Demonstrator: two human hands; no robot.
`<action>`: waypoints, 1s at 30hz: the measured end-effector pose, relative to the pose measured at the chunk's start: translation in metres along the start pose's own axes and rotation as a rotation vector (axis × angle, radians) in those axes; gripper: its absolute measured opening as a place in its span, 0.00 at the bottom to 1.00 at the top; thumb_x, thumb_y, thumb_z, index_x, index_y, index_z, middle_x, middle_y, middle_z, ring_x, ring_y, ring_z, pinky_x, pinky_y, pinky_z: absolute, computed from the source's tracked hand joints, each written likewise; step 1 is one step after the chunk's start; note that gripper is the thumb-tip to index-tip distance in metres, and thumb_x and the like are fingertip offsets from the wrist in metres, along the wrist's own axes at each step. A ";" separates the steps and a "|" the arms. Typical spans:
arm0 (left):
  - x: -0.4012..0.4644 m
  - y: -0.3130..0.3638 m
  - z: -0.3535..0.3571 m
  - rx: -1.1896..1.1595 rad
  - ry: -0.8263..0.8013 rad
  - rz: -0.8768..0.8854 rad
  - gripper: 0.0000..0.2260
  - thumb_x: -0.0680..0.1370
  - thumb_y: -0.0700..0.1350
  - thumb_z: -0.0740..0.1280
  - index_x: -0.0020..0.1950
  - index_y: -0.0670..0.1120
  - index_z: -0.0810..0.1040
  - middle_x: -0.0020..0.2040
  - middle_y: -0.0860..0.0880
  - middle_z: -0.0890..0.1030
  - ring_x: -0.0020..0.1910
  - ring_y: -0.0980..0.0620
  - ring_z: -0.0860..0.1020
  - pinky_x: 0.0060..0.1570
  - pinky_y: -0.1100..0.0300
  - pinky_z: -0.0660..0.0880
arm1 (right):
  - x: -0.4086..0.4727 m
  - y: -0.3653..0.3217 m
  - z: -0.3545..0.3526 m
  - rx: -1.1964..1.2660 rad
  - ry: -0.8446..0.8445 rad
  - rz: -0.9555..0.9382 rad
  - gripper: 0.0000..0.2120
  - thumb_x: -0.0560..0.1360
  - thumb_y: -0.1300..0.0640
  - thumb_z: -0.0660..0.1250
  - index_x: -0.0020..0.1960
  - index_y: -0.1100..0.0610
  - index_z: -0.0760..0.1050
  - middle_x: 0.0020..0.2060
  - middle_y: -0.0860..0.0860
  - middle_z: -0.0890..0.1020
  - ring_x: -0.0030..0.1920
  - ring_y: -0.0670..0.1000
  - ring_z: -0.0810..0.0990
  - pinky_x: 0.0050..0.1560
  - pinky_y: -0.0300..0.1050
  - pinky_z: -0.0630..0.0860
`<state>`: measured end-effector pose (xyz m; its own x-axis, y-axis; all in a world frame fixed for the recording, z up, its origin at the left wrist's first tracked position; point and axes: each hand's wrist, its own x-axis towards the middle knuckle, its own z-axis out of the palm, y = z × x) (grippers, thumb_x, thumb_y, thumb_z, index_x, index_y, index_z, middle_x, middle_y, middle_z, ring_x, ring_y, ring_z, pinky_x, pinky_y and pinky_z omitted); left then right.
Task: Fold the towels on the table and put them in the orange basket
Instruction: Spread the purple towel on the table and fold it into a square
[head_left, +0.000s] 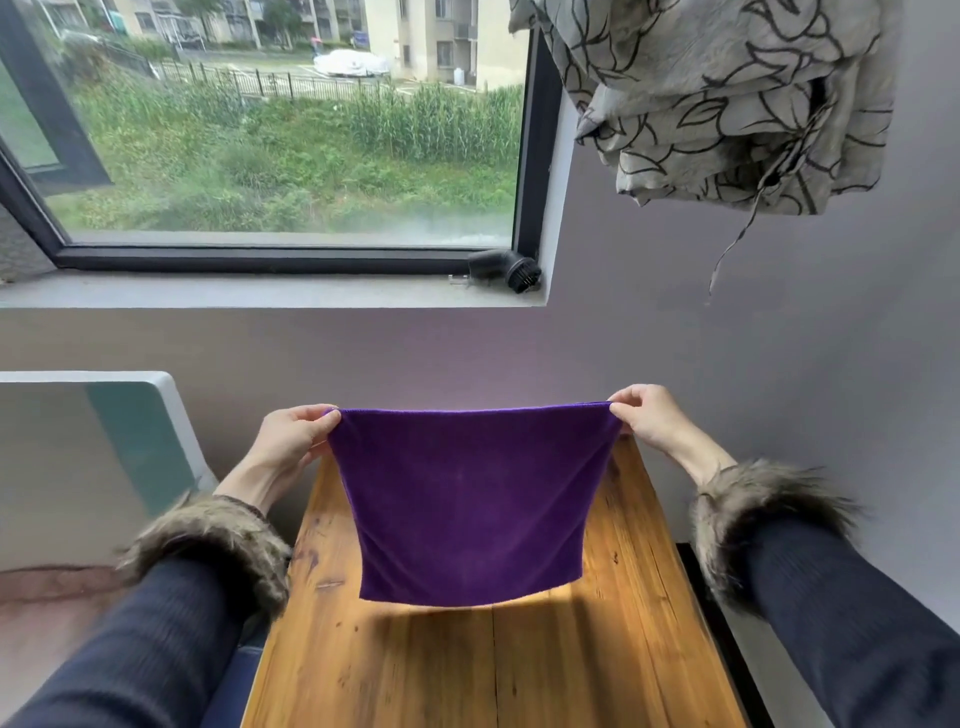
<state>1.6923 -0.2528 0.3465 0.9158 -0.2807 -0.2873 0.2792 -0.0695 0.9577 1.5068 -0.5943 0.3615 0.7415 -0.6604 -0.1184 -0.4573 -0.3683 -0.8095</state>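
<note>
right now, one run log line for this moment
stage: unfolded | purple towel: hanging above wooden table | left hand: pinches corner | right hand: pinches corner

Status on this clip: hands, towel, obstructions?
Left hand and right hand pinch purple towel top corners. Towel hangs above wooden table. Basket not visible.

a: what sort of place is this?
b: a room in a home, it seems. a wooden table (519, 670) sits low in the frame against a plain wall (727, 338).
a: what else?
b: a patterned curtain (727, 104) is bunched at upper right beside a window (270, 130), with a garden and apartment blocks (426, 36) outside.
</note>
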 end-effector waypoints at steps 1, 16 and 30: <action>0.003 0.000 0.003 0.017 0.012 0.032 0.05 0.76 0.34 0.64 0.43 0.41 0.77 0.30 0.51 0.81 0.28 0.60 0.79 0.36 0.68 0.78 | 0.005 0.001 0.002 -0.013 0.034 -0.004 0.12 0.75 0.67 0.62 0.35 0.56 0.74 0.33 0.52 0.78 0.39 0.60 0.80 0.47 0.45 0.80; -0.056 -0.065 -0.025 0.284 -0.079 0.133 0.04 0.75 0.36 0.68 0.43 0.45 0.79 0.41 0.43 0.80 0.42 0.48 0.76 0.49 0.53 0.72 | -0.061 0.063 0.009 -0.041 0.021 -0.099 0.06 0.75 0.66 0.63 0.44 0.57 0.75 0.35 0.48 0.78 0.38 0.48 0.75 0.45 0.39 0.71; -0.138 -0.225 -0.043 0.444 -0.187 -0.430 0.01 0.73 0.33 0.68 0.43 0.37 0.78 0.39 0.42 0.80 0.40 0.48 0.78 0.45 0.58 0.76 | -0.164 0.213 0.061 -0.040 -0.347 0.497 0.11 0.75 0.70 0.61 0.37 0.59 0.75 0.31 0.54 0.76 0.32 0.49 0.73 0.25 0.29 0.71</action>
<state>1.5155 -0.1572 0.1704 0.6717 -0.2988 -0.6779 0.4276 -0.5909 0.6841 1.3174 -0.5243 0.1738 0.5479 -0.5099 -0.6632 -0.8032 -0.0991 -0.5874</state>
